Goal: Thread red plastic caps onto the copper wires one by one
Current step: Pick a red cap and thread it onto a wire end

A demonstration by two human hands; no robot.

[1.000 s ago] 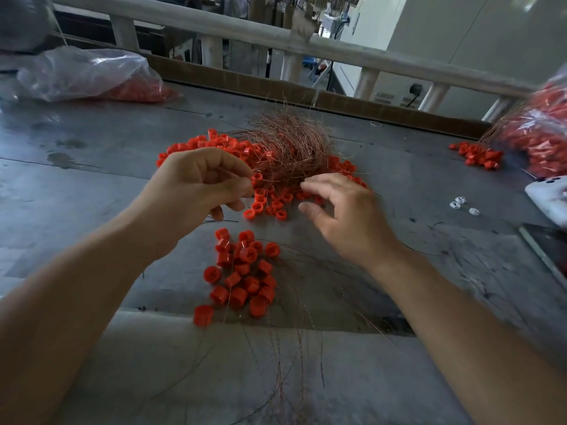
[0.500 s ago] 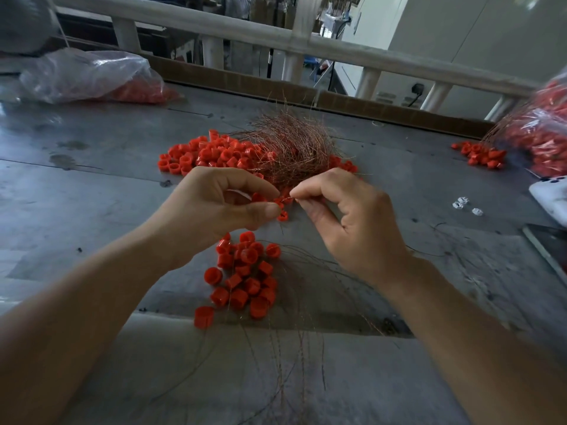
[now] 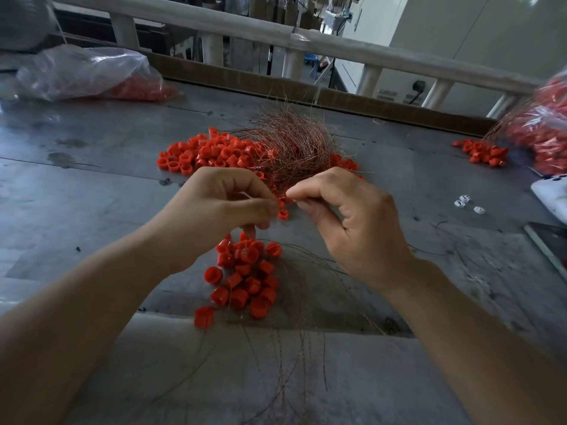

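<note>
The left hand (image 3: 221, 207) and right hand (image 3: 352, 228) meet fingertip to fingertip, both pinching what looks like a thin wire strand (image 3: 245, 194) above the table (image 3: 92, 185). Loose red caps (image 3: 211, 151) and tangled copper wires (image 3: 294, 142) lie just behind them.

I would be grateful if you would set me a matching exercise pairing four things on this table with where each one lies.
Things:
1. copper wire tangle
2. clear plastic bag
3. small white pieces
4. near cluster of red caps

Places:
a. far left of the table
b. to the right of the right hand
c. nearest the person
d. mid-table, amid the loose red caps

Pairs: 1-d, 2-a, 3-b, 4-c
</note>
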